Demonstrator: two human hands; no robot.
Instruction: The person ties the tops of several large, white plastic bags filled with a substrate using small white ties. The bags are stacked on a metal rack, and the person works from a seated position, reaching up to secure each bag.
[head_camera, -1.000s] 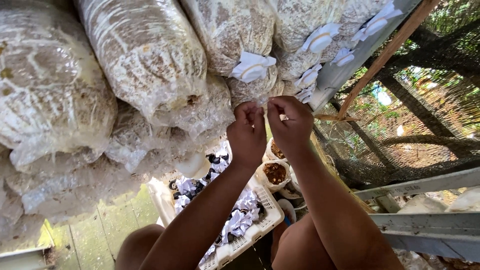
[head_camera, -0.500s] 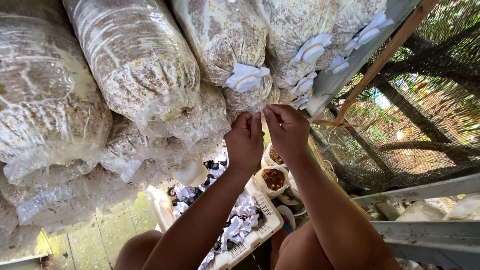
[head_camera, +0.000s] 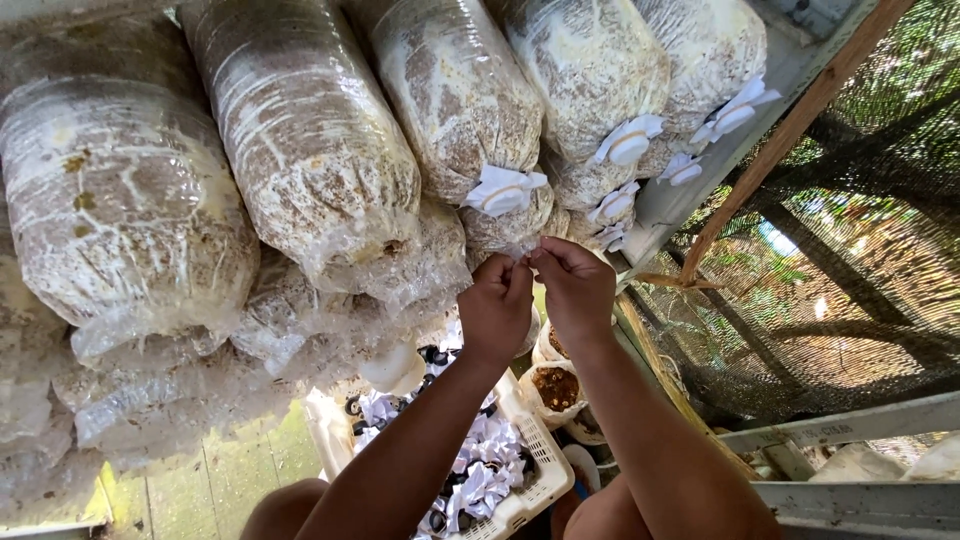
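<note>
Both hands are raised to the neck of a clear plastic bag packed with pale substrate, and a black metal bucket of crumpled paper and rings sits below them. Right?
Not quite. In the head view the left hand and right hand do meet at the neck of the clear plastic substrate bag, but below them sits a white plastic slotted basket, not a black metal bucket.

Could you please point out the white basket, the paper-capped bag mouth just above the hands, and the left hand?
white basket (head_camera: 545, 470), head view, on its mesh side wall.
paper-capped bag mouth (head_camera: 500, 190), head view, on the white paper.
left hand (head_camera: 497, 305), head view, on its back.
</note>
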